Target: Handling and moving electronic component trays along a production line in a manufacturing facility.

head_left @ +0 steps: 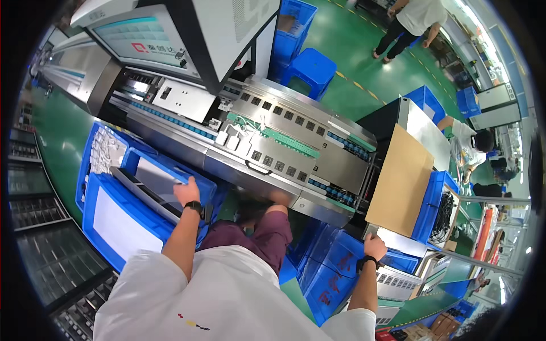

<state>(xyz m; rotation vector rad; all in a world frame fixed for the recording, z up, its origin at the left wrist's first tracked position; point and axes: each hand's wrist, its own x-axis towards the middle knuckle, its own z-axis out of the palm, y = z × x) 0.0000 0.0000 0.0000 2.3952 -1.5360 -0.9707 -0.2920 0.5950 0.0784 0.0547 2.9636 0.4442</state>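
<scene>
- Head view: left hand [185, 192] sits at the right end of a blue rectangular plastic bin [206, 186], lower left of the machine.
- Left fingers: bent, close together, thumb up; cannot tell if they pinch the rim.
- That bin's long axis runs upper left to lower right, roughly along the machine; right end points toward the person's legs.
- Long dark narrow strip [139, 192] lies the same way, between it and a blue bin with a white floor [122, 224].
- Right hand [374, 247] is at the near left corner of a silver metal surface [395, 241], just below a flat tan rectangular board [401, 182].
- Right fingers: curled, thumb toward the corner; fingertips hidden, cannot tell if they pinch the edge.
- Board's long axis runs up and down, top leaning right; low end points at the person, near the right hand.
- Silver metal conveyor machine [233, 170] runs upper left to lower right between the hands' areas, bearing small white boxy adapters [227, 140] with white cables, beside a green perforated strip [290, 142].
- Black watch on each wrist.
</scene>
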